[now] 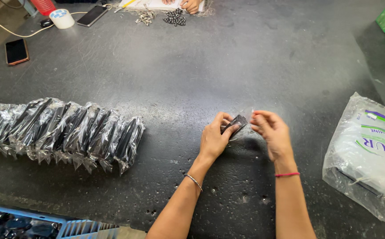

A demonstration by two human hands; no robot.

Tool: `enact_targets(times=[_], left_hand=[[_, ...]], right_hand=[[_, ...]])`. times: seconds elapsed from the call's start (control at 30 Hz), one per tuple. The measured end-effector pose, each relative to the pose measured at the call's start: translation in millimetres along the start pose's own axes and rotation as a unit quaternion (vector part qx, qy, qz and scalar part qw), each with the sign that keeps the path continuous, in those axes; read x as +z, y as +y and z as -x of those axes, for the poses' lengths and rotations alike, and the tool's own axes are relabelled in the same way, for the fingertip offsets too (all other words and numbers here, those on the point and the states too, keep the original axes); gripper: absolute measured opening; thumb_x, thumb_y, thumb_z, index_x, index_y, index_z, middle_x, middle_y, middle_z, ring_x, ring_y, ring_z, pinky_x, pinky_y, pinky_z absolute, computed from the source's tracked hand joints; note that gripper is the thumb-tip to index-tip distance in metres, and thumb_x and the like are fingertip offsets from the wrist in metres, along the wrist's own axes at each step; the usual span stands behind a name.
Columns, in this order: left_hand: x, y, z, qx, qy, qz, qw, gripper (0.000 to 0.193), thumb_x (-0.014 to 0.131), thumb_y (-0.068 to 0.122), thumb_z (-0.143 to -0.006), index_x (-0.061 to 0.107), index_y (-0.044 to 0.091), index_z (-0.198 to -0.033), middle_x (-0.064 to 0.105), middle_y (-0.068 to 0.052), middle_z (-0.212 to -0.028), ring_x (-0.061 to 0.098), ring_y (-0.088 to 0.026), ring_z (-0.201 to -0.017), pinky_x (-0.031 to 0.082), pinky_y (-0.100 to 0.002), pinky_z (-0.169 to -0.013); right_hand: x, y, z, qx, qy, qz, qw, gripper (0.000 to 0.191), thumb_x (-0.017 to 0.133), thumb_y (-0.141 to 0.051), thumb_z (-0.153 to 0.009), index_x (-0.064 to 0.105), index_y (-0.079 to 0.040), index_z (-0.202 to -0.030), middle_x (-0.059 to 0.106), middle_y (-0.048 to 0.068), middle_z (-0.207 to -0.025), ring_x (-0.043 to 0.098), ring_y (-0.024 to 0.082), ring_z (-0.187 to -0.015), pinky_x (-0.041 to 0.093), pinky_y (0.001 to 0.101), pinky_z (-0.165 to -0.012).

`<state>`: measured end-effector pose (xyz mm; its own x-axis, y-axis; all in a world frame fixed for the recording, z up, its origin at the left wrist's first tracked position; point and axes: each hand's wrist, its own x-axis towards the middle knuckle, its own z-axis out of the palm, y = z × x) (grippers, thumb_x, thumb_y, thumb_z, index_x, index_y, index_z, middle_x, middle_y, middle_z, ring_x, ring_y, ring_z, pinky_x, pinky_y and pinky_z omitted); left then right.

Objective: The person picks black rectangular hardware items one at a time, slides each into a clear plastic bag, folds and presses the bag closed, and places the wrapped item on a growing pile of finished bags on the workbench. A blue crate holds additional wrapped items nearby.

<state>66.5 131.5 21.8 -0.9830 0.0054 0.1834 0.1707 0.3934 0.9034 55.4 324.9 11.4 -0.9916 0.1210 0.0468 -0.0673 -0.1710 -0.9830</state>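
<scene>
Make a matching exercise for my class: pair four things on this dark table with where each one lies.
Things:
1. row of wrapped black items
2. phone with orange case
3. large clear plastic bag
4. small black piece

Places:
A. far left edge
B. between both hands
C. left, in a row
D. right edge

Pairs: 1-C, 2-A, 3-D, 4-B

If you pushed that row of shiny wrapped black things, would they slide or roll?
The wrapped black pieces would probably slide rather than roll: they lie flat and overlapping. Their clear wrap looks crinkly and glossy, so likely slippery. Being loose, the row would probably scatter.
</scene>
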Motion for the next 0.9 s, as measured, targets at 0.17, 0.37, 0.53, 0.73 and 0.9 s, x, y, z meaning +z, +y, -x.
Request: enact_targets(times=[0.17,0.37,0.53,0.73,0.9], left_hand=[[5,-6,-2,0.022,0.004,0.021,1.0,0.028,0.076,0.031,-0.09,0.065,0.014,-0.108,0.079,-0.01,-0.091,0.078,-0.026,-0.082,0.059,-0.038,-0.07],[5,-2,0,0.033,0.0,0.014,0.999,0.029,0.075,0.028,-0.091,0.063,0.014,-0.113,0.079,-0.009,-0.098,0.079,-0.027,-0.088,0.059,-0.038,-0.072],[3,5,2,0.103,0.003,-0.009,0.995,0.028,0.07,0.021,-0.095,0.063,0.013,-0.121,0.078,-0.01,-0.107,0.078,-0.026,-0.099,0.06,-0.037,-0.08],[16,28,4,0.153,0.006,-0.068,0.986,0.032,0.068,0.018,-0.096,0.064,0.015,-0.127,0.075,-0.01,-0.114,0.075,-0.025,-0.103,0.058,-0.038,-0.083],[106,48,7,0.173,-0.022,-0.097,0.98,0.033,0.067,0.012,-0.094,0.065,0.015,-0.127,0.073,-0.01,-0.116,0.073,-0.026,-0.106,0.057,-0.037,-0.086]], right_hand=[[4,-2,3,0.038,-0.114,0.009,0.993,0.035,0.061,-0.02,-0.1,0.066,0.0,-0.129,0.072,0.011,-0.118,0.07,0.017,-0.108,0.059,0.0359,-0.098],[1,-17,9,0.032,-0.16,0.03,0.986,0.038,0.063,-0.016,-0.098,0.064,-0.002,-0.134,0.072,0.011,-0.123,0.068,0.018,-0.113,0.056,0.034,-0.099],[3,-16,8,-0.046,-0.126,0.191,0.972,0.034,0.067,-0.019,-0.097,0.07,-0.003,-0.127,0.075,0.007,-0.12,0.069,0.014,-0.11,0.056,0.0297,-0.096],[8,8,15,-0.101,-0.079,0.21,0.969,0.031,0.067,-0.032,-0.1,0.074,-0.012,-0.123,0.079,0.009,-0.112,0.077,0.017,-0.103,0.061,0.0304,-0.093],[5,6,26,-0.171,-0.049,0.243,0.954,0.029,0.057,-0.033,-0.105,0.07,-0.01,-0.115,0.079,0.01,-0.102,0.078,0.024,-0.096,0.062,0.0317,-0.089]])
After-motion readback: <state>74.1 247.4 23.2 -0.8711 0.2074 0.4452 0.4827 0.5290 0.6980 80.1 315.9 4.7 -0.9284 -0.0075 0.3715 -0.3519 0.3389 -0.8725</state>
